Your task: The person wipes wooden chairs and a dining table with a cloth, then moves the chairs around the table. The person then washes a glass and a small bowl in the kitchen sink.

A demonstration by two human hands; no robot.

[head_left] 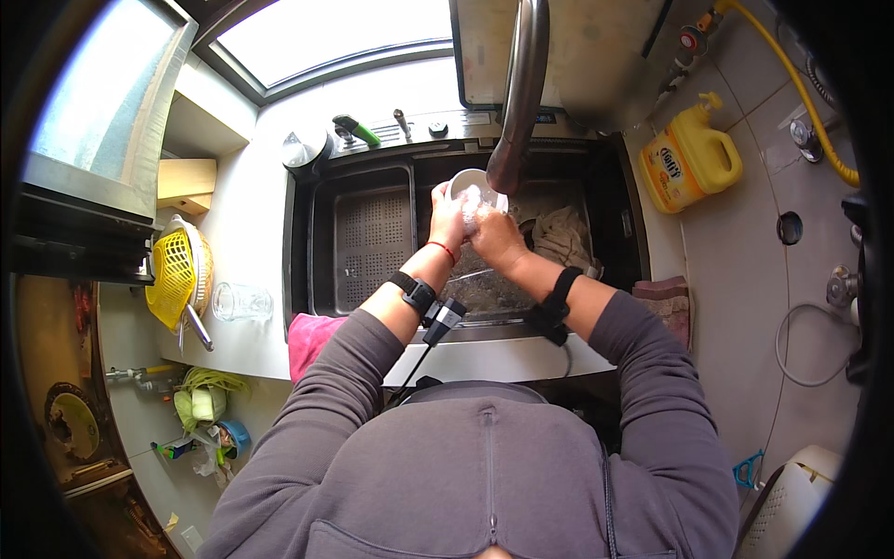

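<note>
Over the dark kitchen sink [297, 230], my left hand [447, 216] grips a white bowl [457, 183] by its left side. The bowl is tilted, with its inside towards me. My right hand [493, 234] reaches to the bowl's near side, its fingers among white suds or running water [472, 202]; whether it holds a cloth there is hidden. The grey metal faucet [518, 112] comes down just right of the bowl. A wet beige cloth [562, 237] lies in the right basin, right of my right hand. Wrist straps sit on both my forearms.
A perforated tray [374, 237] fills the left basin. Left on the counter are a glass jar [242, 302] and a yellow strainer [172, 269]. A pink cloth [311, 342] hangs over the front edge. A yellow detergent jug [688, 157] stands at right. A cable [419, 363] hangs near my left wrist.
</note>
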